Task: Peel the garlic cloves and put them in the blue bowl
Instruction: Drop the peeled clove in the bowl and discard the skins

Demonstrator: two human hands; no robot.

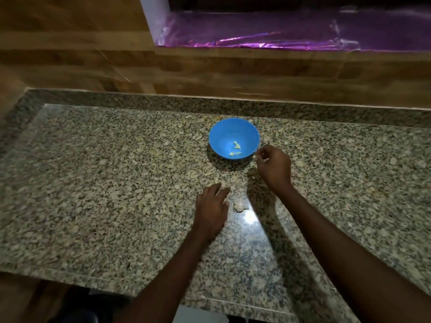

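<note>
Speckled granite table [98, 183], viewed from above. Nearest the viewer from the blue bowl [224, 134]: left hand [211, 209], palm down on the table, fingers straight and spread, holding nothing. Just right of that hand, still on the near side of the bowl: garlic cloves [240, 206], pale, unpeeled, lying on the table beside a bright glare spot. Closer to the bowl, at its near right rim: right hand [274, 165], grip closed, fingertips pinching a small pale piece [256, 157], too small to identify as clove or skin; hand raised beside the rim, not above the bowl's hollow. Inside the bowl, on its floor: peeled cloves [236, 149], a few yellowish pieces. Beyond the bowl: raised granite edge of the table, then wood-patterned wall [210, 66]. Farthest beyond the bowl: recess lined with shiny purple film [268, 33].
</note>
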